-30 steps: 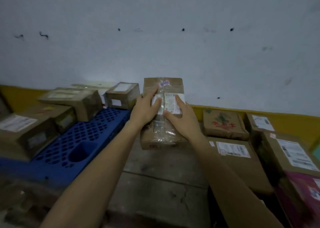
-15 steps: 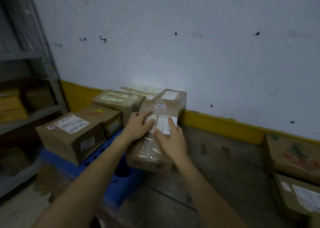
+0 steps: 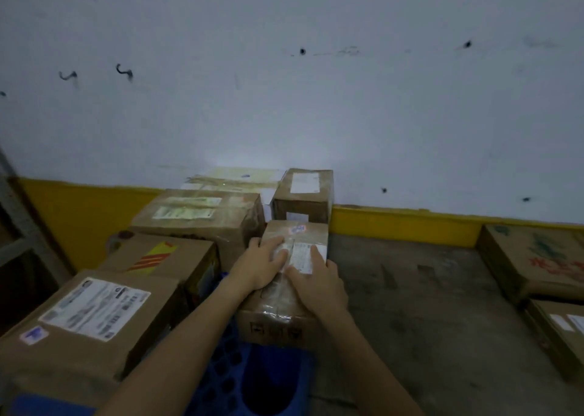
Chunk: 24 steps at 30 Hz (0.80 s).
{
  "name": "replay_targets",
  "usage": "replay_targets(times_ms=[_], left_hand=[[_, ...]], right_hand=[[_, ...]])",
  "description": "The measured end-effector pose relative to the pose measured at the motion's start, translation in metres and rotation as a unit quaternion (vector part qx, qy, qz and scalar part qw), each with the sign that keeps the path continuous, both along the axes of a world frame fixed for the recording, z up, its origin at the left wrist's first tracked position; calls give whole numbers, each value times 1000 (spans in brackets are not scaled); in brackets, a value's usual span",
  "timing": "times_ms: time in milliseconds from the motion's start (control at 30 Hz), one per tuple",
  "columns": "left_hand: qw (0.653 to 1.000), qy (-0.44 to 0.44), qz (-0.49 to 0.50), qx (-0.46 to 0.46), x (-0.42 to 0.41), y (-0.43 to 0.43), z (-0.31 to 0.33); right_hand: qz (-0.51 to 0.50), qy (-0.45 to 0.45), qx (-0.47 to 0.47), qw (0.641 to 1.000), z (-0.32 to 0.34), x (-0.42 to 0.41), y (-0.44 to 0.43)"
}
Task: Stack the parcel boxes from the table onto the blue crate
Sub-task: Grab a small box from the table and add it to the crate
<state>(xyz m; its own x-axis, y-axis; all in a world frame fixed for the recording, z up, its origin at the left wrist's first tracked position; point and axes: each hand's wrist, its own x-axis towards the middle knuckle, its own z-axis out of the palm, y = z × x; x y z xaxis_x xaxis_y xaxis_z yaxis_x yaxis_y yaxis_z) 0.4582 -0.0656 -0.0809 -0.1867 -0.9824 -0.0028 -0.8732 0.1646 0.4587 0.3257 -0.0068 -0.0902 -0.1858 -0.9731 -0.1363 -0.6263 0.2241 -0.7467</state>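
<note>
Here the left hand and right hand are pressing flat on the parcel box, gripping its top; it is lying lengthwise away from them, sitting on the blue crate.

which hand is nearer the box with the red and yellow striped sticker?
Left. The left hand rests on the taped parcel, on the side facing the striped-sticker box. The right hand lies on the parcel's far side, further away.
</note>
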Motion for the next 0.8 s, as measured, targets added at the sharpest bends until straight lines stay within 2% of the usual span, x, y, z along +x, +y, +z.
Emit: replay_targets(times_ms=[133,500,800], left_hand=[[995,-66,-30,-67,-3,-14,3],[997,-28,-45,-49,-5,-50,2],[996,-60,-52,-31,-9,-65,1]], right_hand=[[-22,11,-3,1000,1,4,-13],[-26,35,-13,999,1,2,-54],[-30,34,-11,999,-3,-1,-68]])
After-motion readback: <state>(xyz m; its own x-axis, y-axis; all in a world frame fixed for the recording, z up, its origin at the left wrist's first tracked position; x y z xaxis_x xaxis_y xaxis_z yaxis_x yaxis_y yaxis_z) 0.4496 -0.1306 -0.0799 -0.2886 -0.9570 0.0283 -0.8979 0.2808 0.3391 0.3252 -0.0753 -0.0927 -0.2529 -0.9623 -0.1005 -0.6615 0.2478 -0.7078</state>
